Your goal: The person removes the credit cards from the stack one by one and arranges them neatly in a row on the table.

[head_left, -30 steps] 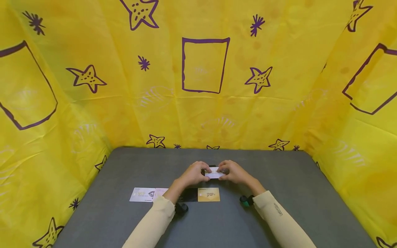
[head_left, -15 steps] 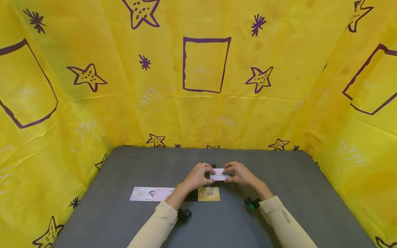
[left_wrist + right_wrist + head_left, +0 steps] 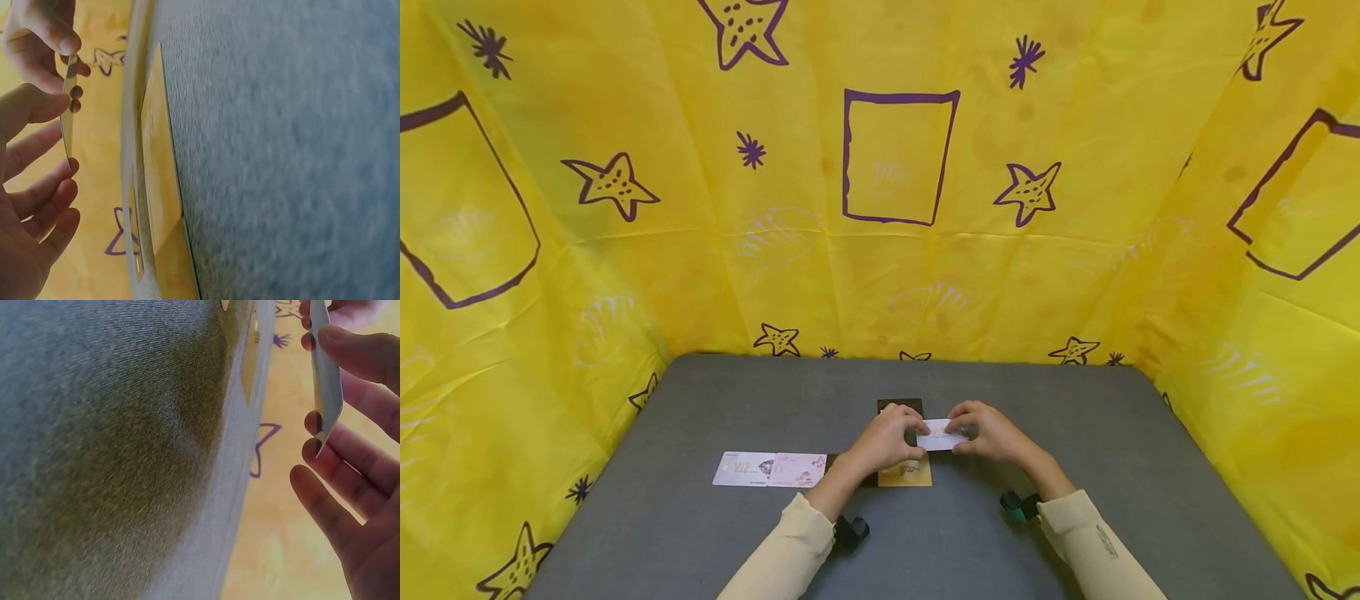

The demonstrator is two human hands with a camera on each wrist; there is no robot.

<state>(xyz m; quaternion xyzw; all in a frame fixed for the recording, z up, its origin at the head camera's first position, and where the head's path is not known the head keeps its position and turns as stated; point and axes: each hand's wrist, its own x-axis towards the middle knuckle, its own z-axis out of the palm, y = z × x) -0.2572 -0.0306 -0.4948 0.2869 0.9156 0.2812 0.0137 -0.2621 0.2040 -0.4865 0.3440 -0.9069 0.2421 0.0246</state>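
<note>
A white VIP card [image 3: 938, 435] is held up off the table between both hands. My left hand [image 3: 883, 439] pinches its left end with thumb and fingers. On its right end, my right hand [image 3: 992, 433] has the same kind of pinch. The left wrist view shows the card [image 3: 68, 122] nearly edge-on, the other fingers of that hand spread apart. In the right wrist view the card [image 3: 328, 381] tilts, with thumb on one face and fingertips on the other. A gold card [image 3: 910, 477] lies just below the hands, partly covered by the left one.
On the grey table [image 3: 737, 400], a white VIP card [image 3: 741, 469] and a pink card [image 3: 796, 471] lie in a row leading to the gold one. A dark card [image 3: 871, 481] there is mostly hidden by the left arm. Farther back lies another dark card [image 3: 898, 406]. Yellow cloth [image 3: 775, 275] surrounds the table.
Both hands have moved right and a little nearer with the white card between them. More of the back dark card and the pink card now shows.
</note>
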